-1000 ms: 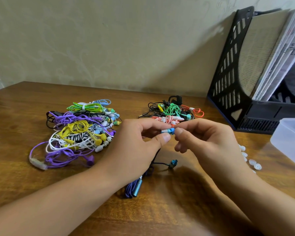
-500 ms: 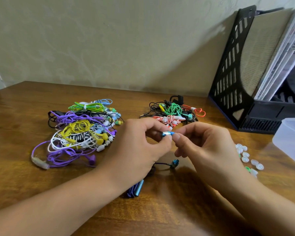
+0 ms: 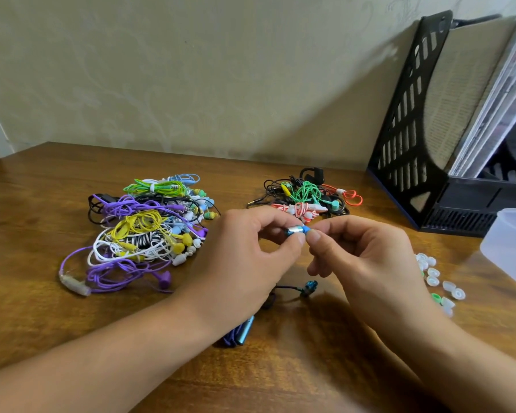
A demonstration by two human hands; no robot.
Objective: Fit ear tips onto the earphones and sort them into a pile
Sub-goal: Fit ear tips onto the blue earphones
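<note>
We see the left hand pinching a metallic earbud; at its three o'clock the right hand pinches a blue ear tip.

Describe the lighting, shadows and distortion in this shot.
Head view: light falls from the upper right, so the file rack throws a long shadow across the wall, and the left hand and right hand darken the table beneath them. Wide-angle distortion tilts the rack and bends the table's back edge. The earbud is small but sharp; the forearms look slightly soft.
</note>
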